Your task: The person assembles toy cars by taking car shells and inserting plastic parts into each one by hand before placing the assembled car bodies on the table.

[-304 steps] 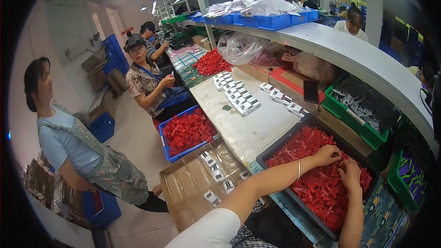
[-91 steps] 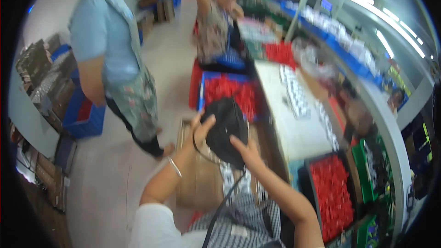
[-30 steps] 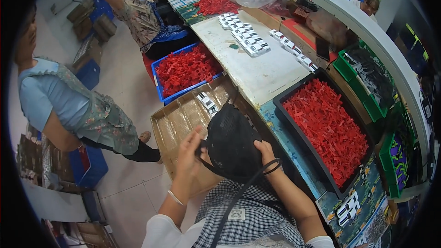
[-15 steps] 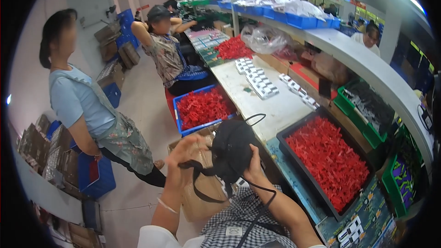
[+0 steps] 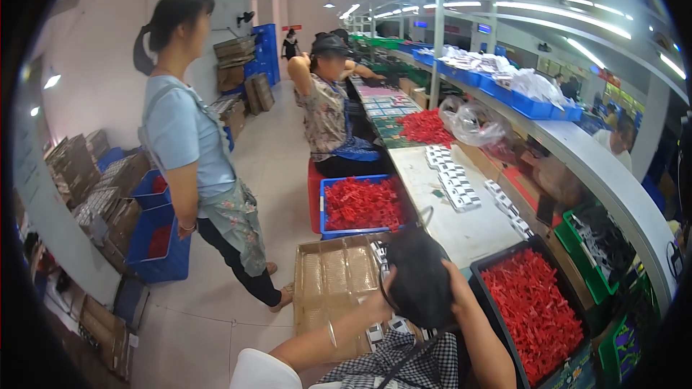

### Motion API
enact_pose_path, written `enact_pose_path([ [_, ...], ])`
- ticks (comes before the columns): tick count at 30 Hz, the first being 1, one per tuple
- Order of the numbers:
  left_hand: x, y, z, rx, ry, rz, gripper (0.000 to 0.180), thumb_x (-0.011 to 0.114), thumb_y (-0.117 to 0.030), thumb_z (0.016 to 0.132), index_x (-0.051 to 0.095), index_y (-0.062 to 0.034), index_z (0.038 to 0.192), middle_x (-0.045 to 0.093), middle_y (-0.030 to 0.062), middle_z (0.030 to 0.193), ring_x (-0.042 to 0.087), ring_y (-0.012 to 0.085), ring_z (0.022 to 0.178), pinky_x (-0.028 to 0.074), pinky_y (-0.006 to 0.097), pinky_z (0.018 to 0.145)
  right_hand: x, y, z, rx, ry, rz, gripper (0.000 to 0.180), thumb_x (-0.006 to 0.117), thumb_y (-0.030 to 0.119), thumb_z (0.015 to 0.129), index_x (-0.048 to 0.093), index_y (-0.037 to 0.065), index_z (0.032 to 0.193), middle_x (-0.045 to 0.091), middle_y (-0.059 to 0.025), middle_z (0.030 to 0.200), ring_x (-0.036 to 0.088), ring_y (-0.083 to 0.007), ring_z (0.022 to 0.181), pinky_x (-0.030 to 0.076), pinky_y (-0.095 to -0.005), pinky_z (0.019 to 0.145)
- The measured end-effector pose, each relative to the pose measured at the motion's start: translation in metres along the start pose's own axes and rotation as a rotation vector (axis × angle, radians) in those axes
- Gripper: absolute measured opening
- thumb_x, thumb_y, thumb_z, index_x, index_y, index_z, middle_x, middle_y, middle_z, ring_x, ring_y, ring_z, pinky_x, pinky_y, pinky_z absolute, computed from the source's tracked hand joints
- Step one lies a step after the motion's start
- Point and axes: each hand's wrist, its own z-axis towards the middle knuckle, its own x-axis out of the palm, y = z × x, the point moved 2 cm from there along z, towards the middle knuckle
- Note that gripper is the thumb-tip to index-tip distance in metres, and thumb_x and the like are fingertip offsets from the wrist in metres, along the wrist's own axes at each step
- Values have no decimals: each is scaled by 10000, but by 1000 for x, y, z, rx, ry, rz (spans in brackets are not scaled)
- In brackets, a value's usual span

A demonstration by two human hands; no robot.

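Note:
A soft black cap-like bundle (image 5: 418, 277) is held up in front of my checked apron, over the inner edge of the workbench. My left hand (image 5: 378, 302) grips its left side, with the fingers partly hidden behind it. On the other side, my right hand (image 5: 460, 289) is wrapped round its right edge. A thin black cord (image 5: 407, 364) runs down over the apron. Just below and left of my hands lies a clear plastic compartment tray (image 5: 324, 274) on cardboard, with several small white-and-black pieces (image 5: 378, 333) along it.
A black tray of red plastic parts (image 5: 530, 310) stands at right; a blue-rimmed bin (image 5: 322, 205) with red parts lies ahead. White-and-black pieces (image 5: 455, 184) stand in rows on the bench (image 5: 461, 234). One person (image 5: 184, 130) stands at left, another (image 5: 328, 115) sits beyond, arms raised.
My left hand has gone from spread fingers beside the black bundle to gripping its side. The bundle has turned, and its dangling strap no longer shows. The view has swung left and up.

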Motion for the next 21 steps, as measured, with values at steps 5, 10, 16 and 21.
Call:
enact_pose_path([
  [5,-7,68,-76,-284,15,421,662,468,-508,953,343,-43,1408,503,87,1311,508,227,1186,415,393,1011,-80,-34,-76,159,-49,-236,463,512,331,916,576,-41,1185,665,-158,1087,671,-251,926,544,-361,836],
  [10,-57,61,-108,-268,657,1313,424,530,-358,967,612,31,1114,633,99,944,586,180,881,458,278,772,-214,-136,-105,129,0,-1019,385,601,343,883,673,-28,958,694,-75,862,644,-161,760,497,-279,700],
  [16,58,2,-131,-375,684,840,576,626,-214,920,379,-72,1420,583,95,1149,557,150,986,450,272,857,-101,-95,-172,278,-189,-702,638,614,391,868,470,7,1357,453,-169,1393,387,-274,1313,303,-344,1072],
  [21,47,-15,-107,-293,504,532,415,530,-161,970,434,-45,1356,627,135,1022,630,184,867,515,293,743,-139,-133,-161,139,-201,-683,598,621,381,876,507,0,1323,466,-167,1376,385,-275,1302,310,-336,1063],
])
